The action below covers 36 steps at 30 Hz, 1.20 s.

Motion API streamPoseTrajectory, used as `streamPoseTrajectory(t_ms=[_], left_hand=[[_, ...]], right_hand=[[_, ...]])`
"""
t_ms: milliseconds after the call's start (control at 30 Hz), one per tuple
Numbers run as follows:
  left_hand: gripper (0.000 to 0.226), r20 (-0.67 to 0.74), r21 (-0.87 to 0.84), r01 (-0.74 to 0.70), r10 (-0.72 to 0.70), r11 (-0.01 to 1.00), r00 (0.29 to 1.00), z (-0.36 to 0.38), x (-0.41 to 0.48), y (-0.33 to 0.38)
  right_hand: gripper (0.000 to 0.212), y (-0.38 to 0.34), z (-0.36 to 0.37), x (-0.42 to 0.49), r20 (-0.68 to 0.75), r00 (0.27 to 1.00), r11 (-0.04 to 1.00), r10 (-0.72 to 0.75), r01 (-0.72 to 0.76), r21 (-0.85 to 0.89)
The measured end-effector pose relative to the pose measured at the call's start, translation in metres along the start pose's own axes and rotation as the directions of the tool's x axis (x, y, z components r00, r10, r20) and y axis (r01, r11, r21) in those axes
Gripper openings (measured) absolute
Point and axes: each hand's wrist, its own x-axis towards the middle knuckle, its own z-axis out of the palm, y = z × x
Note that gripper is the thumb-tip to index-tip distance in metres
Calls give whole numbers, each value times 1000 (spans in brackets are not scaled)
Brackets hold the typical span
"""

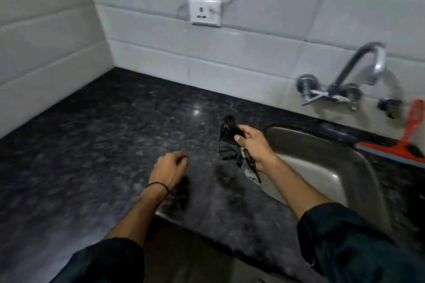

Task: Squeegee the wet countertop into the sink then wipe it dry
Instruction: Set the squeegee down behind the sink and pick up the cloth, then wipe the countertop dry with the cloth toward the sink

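On the dark speckled granite bench [103,135], my right hand [254,145] grips a crumpled black cloth [228,135] beside the steel sink [322,167]; my left hand [169,171] hovers loosely curled, empty. The red squeegee [404,145] lies behind the sink.

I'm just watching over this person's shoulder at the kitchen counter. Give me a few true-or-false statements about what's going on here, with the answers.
1. The right hand holds a dark cloth. True.
2. The left hand grips the squeegee. False: it holds nothing; the squeegee lies at the far side of the sink.
3. The squeegee is orange-red. True.
4. Water runs from the tap. False: no stream is visible.
5. A wall socket sits above the countertop. True.
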Motion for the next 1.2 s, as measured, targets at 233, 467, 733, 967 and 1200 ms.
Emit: streamPoseTrajectory(t_ms=[233, 467, 733, 967, 1200], left_hand=[[25, -130, 5, 211, -208, 978, 969, -92, -20, -106], [23, -183, -64, 328, -334, 943, 925, -137, 12, -163], [27, -213, -32, 360, -359, 932, 909, -201, 124, -223], [26, -339, 86, 279, -236, 956, 911, -241, 245, -271], [51, -372, 308, 424, -302, 852, 878, -233, 306, -310]], right_hand=[[21, -22, 147, 14, 215, 974, 997, 77, -77, -9], [19, -51, 246, 77, 308, 945, 993, 112, -118, 1], [22, -121, 356, 227, 500, 862, 914, 82, -265, 307], [28, -134, 406, 382, 21, 1000, 986, -18, 21, -166], [43, -87, 464, 421, 377, 775, 630, -507, 632, -452]])
